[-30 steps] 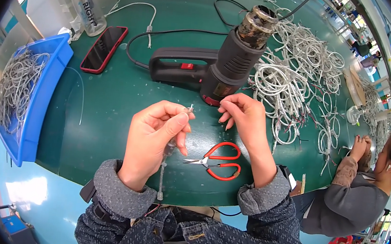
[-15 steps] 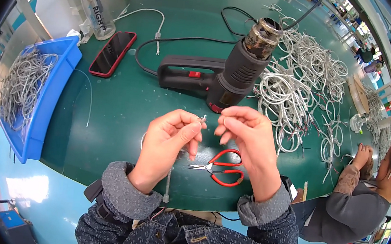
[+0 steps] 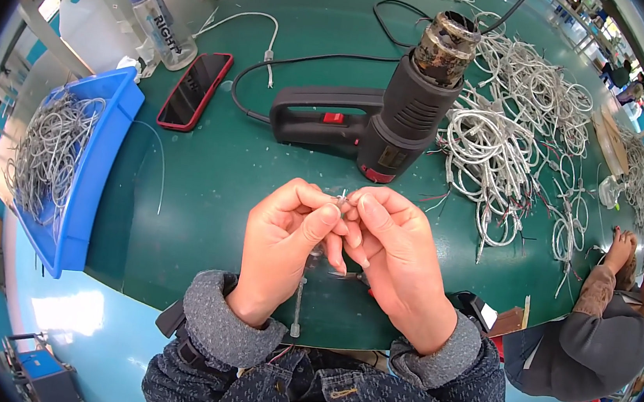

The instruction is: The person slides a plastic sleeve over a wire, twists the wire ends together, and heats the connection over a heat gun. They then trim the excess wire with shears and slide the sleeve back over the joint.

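Wire end: right here at the centre of the clock, the wire end (image 3: 343, 195) pokes up between the fingertips, silvery and tiny!
Left hand: the left hand (image 3: 279, 236) has it in a narrow thumb-and-finger pinch.
Right hand: in close, the right hand (image 3: 398, 264), tips drawn together against that same end; whether they grip a strand, I cannot tell.
Grey cable: between six and seven o'clock, a grey cable (image 3: 297, 308) hangs below; its join to the wire is hidden.
Good technique: I'd want the left pinch firm near the tip, the right working lightly, strand by strand, no hard tugging on fine wire.
Bottle lettering: out at ten o'clock, bold dark print on the clear bottle (image 3: 160, 23), readable.
Heat gun label: at one o'clock, the black heat gun (image 3: 410, 108) wears a small dark plate, too small to read.
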`<state>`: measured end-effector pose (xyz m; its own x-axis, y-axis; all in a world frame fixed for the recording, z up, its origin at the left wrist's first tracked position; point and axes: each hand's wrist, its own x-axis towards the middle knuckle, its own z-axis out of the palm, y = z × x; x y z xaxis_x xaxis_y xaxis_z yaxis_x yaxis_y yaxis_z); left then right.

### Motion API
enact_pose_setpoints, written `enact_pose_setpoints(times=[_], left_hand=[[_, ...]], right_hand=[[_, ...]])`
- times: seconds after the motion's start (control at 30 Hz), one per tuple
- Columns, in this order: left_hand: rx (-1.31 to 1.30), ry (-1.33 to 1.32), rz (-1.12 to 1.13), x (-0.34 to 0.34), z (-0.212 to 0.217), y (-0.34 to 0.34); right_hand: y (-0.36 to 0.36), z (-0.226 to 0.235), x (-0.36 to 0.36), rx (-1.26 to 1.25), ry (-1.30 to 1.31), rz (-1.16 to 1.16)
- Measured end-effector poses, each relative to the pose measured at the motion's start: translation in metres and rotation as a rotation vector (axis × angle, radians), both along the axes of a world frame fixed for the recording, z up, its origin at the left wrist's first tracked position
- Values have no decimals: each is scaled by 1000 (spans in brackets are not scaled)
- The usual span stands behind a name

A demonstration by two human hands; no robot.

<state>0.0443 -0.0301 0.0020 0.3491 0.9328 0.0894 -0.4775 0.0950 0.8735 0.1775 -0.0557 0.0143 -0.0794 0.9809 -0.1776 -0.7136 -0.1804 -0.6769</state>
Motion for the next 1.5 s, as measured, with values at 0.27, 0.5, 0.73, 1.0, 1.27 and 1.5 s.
enact_pose_setpoints(times=[0.27, 0.5, 0.73, 1.0, 1.27, 1.5], left_hand=[[20, 18, 20, 2, 0, 0], [26, 23, 47, 2, 0, -1], [41, 10, 8, -2, -4, 1], [50, 20, 5, -3, -5, 0], [52, 101, 3, -4, 0, -2], [22, 92, -21, -6, -1, -1]], right_hand=[[0, 1, -2, 22, -5, 10], [1, 0, -4, 6, -27, -12], [1, 3, -6, -12, -50, -24], [-1, 1, -5, 24, -65, -30], [0, -5, -5, 106, -256, -151], [2, -9, -4, 368, -609, -289]])
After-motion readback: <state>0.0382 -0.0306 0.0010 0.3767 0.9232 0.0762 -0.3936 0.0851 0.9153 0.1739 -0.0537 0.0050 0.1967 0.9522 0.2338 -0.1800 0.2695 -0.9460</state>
